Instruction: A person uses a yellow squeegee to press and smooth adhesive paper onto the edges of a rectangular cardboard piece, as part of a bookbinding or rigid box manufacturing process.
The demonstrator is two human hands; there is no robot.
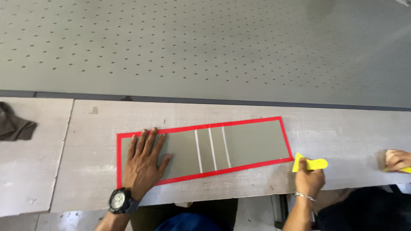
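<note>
Hands first, from the head camera: left hand (145,160) lies flat and open, fingers spread, palm pressing down on the left end of a long grey panel (252,141) edged in red tape (201,127). A black wristwatch (121,201) sits on that wrist. Right hand (309,179) is closed around a yellow scraper (311,164), just off the panel's lower right corner, a thin bracelet (305,196) on the wrist. Panel lies flat on the pale wooden tabletop (342,128), long axis running left to right, right end tilted slightly up and away. Three thin white lines (212,149) cross it near the middle. Another person's hand (397,159) shows at the far right edge. A dark cloth (13,125) sits far left.
</note>
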